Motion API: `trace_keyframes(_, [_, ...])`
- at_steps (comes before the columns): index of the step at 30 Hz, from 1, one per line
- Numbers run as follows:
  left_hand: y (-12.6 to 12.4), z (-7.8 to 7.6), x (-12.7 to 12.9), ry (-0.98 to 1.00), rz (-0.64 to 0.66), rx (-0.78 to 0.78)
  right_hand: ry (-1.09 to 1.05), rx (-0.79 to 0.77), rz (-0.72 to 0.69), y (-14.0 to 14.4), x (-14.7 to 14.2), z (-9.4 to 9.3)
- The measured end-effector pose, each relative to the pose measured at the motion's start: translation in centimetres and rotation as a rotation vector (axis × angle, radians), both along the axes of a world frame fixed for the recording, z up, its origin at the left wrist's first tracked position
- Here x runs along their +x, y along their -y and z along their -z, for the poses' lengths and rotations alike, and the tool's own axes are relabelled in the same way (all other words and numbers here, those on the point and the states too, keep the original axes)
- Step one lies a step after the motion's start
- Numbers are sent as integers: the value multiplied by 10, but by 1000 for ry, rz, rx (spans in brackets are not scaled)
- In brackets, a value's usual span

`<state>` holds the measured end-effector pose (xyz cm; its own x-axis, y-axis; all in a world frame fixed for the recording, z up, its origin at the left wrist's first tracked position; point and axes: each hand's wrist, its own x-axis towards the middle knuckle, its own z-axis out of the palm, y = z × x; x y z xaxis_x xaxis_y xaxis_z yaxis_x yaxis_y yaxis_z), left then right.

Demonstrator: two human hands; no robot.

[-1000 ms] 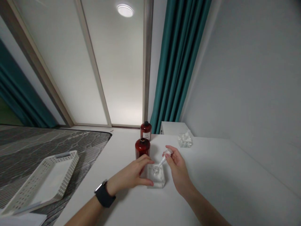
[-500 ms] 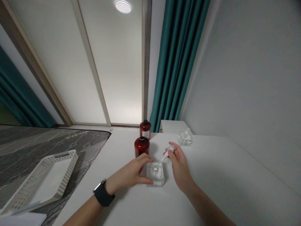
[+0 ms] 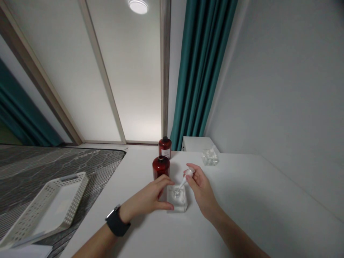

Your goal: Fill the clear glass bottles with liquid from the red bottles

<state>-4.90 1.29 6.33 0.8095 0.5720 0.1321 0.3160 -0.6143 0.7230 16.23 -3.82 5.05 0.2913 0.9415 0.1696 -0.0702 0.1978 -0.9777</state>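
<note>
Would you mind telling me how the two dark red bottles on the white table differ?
The near bottle stands open, with no cap, close to the left hand; the far bottle carries a black cap and stands apart from both hands. The far bottle shows a pale label; none shows on the near bottle. Both are dark red, round and upright on the table.

Both forearms reach forward and converge. The left hand (image 3: 150,199), a dark watch band on its wrist, lies palm-down with fingers spread and thumb set low, clasping. The right hand (image 3: 200,190) stands upright just opposite, thumb and forefinger pinched shut at its top, remaining fingers curled.
</note>
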Motion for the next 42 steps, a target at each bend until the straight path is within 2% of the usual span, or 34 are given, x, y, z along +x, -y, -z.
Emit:
trace_keyframes(4, [0,0,0,3,-1,5,32,13,5,1,0,0])
trace_keyframes(7, [0,-1,0,-10,-8,5,49,-4,-43,-1,6,-1])
trace_keyframes(10, [1,-3,0,1,-8,1,43,9,-42,-7,19,-3])
trace_keyframes(14, [1,-4,-1,4,-3,-13,28,30,38,-22,48,1])
trace_keyframes(18, [0,-2,0,10,5,-20,90,22,64,-31,83,16])
trace_keyframes(25, [-1,2,0,19,0,-27,286,-35,123,-29,132,56])
trace_keyframes(30, [-2,5,0,3,-19,-25,432,-16,144,-33,139,71])
trace_keyframes(37, [-2,4,0,-25,-10,-5,676,19,216,-31,138,73])
trace_keyframes(42, [0,0,1,-37,-13,-10,808,48,202,-33,130,74])
